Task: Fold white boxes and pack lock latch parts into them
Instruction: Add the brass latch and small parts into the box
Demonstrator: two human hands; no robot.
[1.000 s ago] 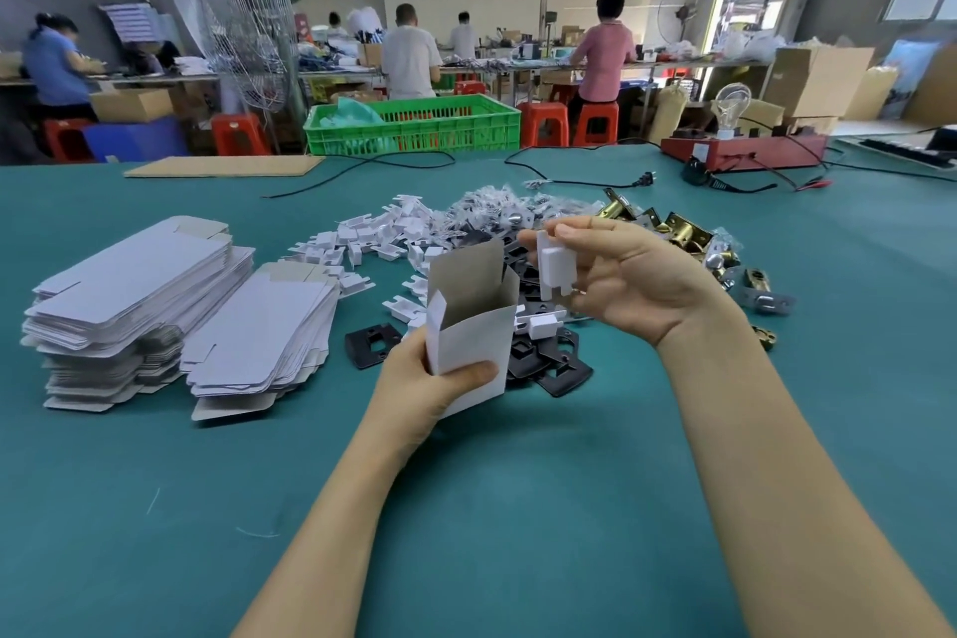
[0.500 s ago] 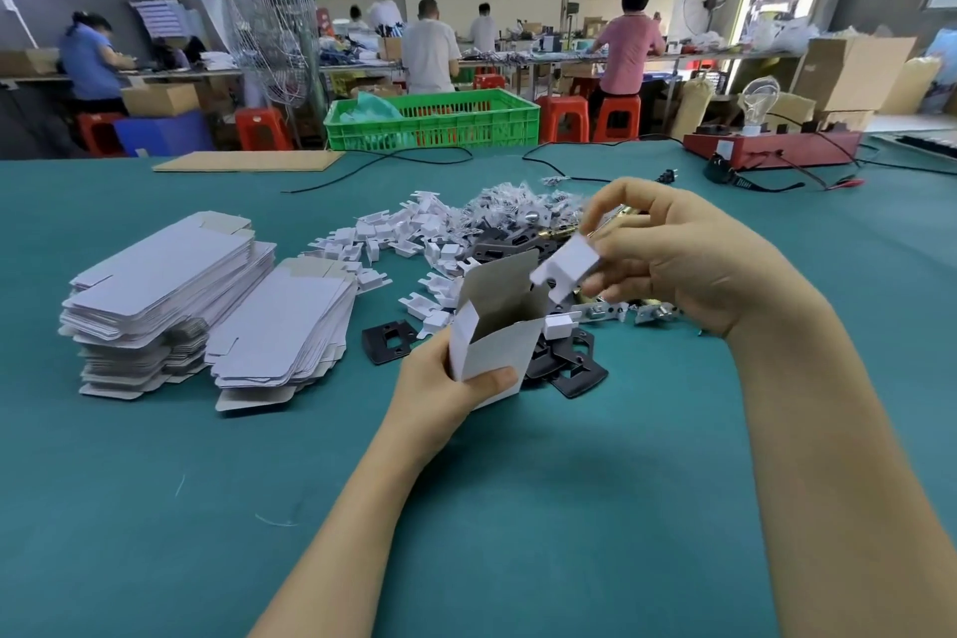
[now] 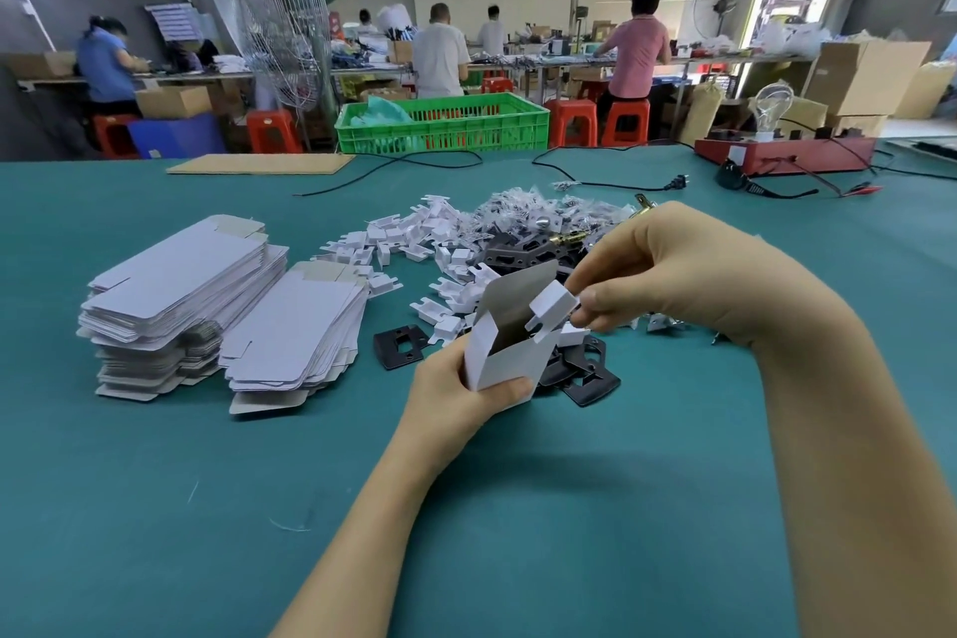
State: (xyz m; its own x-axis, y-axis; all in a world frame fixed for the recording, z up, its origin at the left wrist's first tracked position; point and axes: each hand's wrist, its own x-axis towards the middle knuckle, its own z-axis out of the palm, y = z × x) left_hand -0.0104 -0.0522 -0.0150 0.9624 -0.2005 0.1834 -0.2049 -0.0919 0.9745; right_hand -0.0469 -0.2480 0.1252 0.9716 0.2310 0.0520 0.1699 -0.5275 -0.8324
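Near centre, counter (image 3: 518,534): box (image 3: 505,358) upright, top flap open
Left grip (image 3: 455,391): grasping box low, thumb across its front
Right grip (image 3: 668,269): pinching white part (image 3: 551,307) at box mouth, tilted, not yet inside
Far: loose parts pile (image 3: 466,244), black plates (image 3: 585,373) just behind box
Left: two stacks of flat boxes (image 3: 207,306)
Progress: early. One box folded, being filled; closing left, stacks unfolded.
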